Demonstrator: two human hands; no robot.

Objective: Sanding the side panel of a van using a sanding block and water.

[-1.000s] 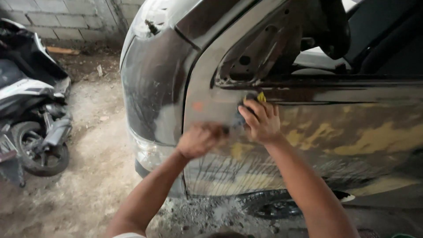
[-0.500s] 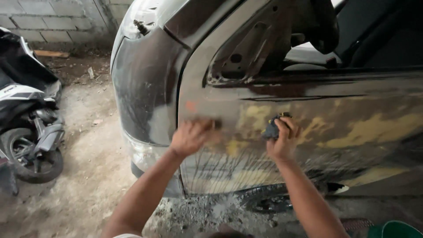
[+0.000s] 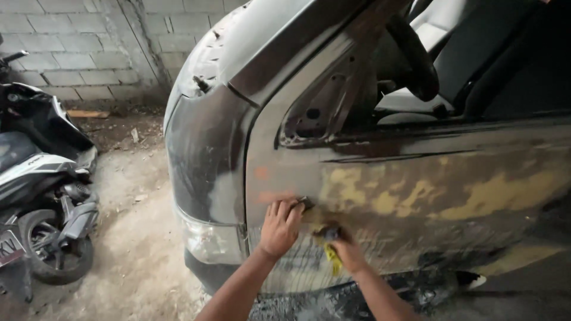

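Note:
A dark van door panel point(image 3: 416, 196) stands in front of me, wet and patched with yellow filler. My left hand point(image 3: 279, 226) presses a small dark sanding pad point(image 3: 304, 204) flat against the panel near the door's front edge. My right hand point(image 3: 345, 249) sits just to the right and lower, closed on a dark block with a yellow cloth point(image 3: 330, 252) hanging from it, also against the panel. The two hands are close together, almost touching.
A black and white scooter point(image 3: 41, 196) is parked at the left on the sandy ground. A grey block wall point(image 3: 89, 47) runs behind. The van's front corner and headlight point(image 3: 205, 238) lie left of my hands. Wet dark slurry covers the ground under the door.
My right hand has slid left and down along the panel, ending close beside the left hand. The left hand has stayed near the door's front edge, shifting slightly lower.

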